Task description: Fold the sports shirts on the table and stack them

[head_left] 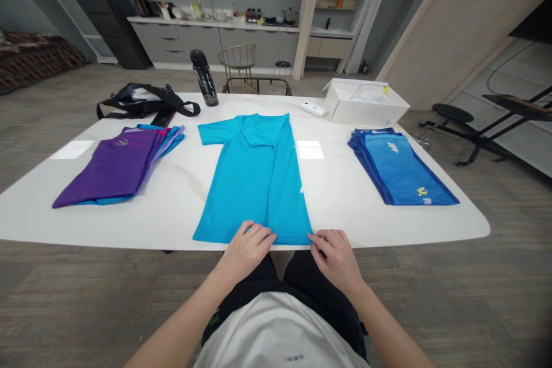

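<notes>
A bright blue T-shirt (245, 178) lies on the white table in front of me, its right side folded over toward the middle and one sleeve spread out to the left. At the middle of the bottom hem, my left hand (250, 248) has its fingers closed on the cloth. My right hand (337, 256) pinches the lower right corner of the folded side. Both hands are at the near edge of the table.
Purple and blue folded clothes (114, 164) lie on the left, blue folded clothes (403, 167) on the right. Along the far side of the white table (172, 221) are a black bag (146, 100), a dark bottle (204, 80), a white handheld device (313, 109) and a white box (364, 106).
</notes>
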`<state>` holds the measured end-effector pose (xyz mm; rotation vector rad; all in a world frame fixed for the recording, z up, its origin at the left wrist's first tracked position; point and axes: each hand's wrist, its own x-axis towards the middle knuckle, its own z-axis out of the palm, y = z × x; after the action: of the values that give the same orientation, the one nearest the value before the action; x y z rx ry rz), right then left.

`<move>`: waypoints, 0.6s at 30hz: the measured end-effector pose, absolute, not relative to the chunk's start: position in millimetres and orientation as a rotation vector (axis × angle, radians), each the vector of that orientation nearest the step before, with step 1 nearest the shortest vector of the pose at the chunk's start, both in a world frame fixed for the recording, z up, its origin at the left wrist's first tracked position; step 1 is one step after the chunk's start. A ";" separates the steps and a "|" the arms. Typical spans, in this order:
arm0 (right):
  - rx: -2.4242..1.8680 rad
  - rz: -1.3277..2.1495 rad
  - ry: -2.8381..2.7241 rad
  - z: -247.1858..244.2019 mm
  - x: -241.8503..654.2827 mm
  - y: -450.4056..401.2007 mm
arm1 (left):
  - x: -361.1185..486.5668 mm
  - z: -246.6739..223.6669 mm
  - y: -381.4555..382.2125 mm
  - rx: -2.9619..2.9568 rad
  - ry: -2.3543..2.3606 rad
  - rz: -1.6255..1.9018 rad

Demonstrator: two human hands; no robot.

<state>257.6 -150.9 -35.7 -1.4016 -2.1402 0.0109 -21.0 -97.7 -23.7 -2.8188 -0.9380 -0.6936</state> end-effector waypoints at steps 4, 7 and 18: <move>-1.400 0.057 -2.162 -34.8 254.1 -150.1 | -20.0 -18.6 -94.6 -2.832 -0.970 -0.626; -1.422 0.127 -2.200 -33.8 251.9 -149.9 | -19.2 -21.1 -96.2 -2.902 -0.999 -0.538; -1.469 0.311 -2.229 -15.7 256.3 -101.9 | -26.4 2.2 -54.6 -3.153 -1.354 -0.543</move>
<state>256.3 -101.9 -15.7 -1.4690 -2.2293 0.3113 -26.4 -54.6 2.2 -3.1531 -1.3538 -0.5433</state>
